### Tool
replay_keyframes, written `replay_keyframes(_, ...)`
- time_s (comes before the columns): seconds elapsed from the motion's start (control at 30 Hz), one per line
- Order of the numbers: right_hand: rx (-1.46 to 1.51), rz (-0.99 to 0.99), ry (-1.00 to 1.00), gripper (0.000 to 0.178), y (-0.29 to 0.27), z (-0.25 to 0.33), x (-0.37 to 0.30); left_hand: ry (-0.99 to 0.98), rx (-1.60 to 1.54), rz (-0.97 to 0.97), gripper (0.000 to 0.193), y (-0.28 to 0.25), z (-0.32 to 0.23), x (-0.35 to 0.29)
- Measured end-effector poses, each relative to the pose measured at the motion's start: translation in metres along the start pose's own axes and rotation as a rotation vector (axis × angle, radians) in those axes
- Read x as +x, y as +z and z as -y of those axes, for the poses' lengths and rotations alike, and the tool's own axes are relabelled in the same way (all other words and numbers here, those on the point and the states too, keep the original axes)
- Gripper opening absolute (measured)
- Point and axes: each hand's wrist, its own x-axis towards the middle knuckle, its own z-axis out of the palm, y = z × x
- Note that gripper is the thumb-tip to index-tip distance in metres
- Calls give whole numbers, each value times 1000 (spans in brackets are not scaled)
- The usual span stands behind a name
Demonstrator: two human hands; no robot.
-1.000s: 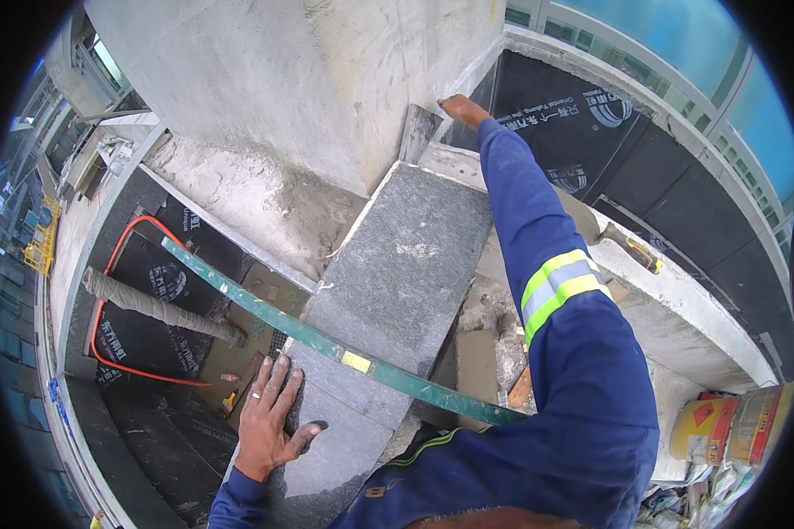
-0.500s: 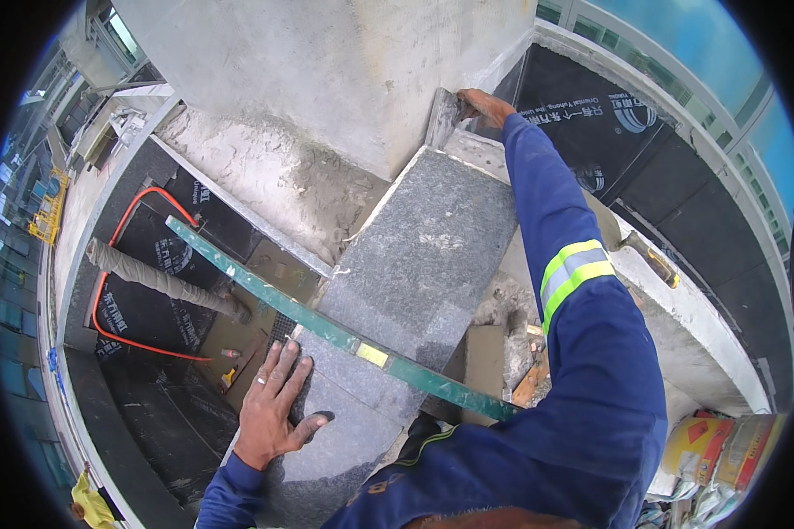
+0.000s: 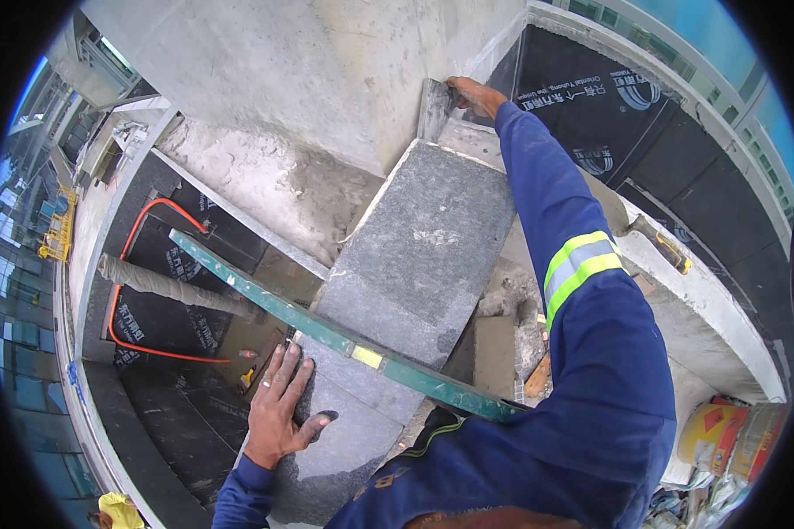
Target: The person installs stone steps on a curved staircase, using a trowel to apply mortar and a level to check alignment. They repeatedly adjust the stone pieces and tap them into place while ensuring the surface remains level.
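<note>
My left hand (image 3: 280,413) lies flat with fingers spread on the nearer grey stone slab (image 3: 340,454), beside a dark wet patch. A long green spirit level (image 3: 278,306) with a yellow vial window rests across the slabs, just beyond my left fingertips. Past it stretches a longer grey stone slab (image 3: 415,238), darker and speckled. My right arm reaches far forward along its right side. At its far end, my right hand (image 3: 476,95) is closed over the top edge of a small upright grey slab-like piece (image 3: 434,108), against the concrete wall.
A concrete wall (image 3: 309,62) rises ahead. To the left, a wrapped pipe (image 3: 172,289) and an orange hose (image 3: 117,309) cross a pit lined with black sheeting. A yellow-handled tool (image 3: 675,254) lies on the right ledge, above a red and yellow bucket (image 3: 710,436).
The view has shifted slightly, so the surroundings sit a little differently in it. Both hands keep their places on the stone pieces, and the spirit level stays put.
</note>
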Motion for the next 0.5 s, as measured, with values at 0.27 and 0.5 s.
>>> replay_keyframes(0.27, -72, 63, 17, 80, -9, 2, 2, -5, 16, -3, 84, 2, -4, 2)
replay_keyframes(0.5, -67, 101, -18, 75, -8, -8, 20, -23, 13, -4, 85, 0, -7, 3)
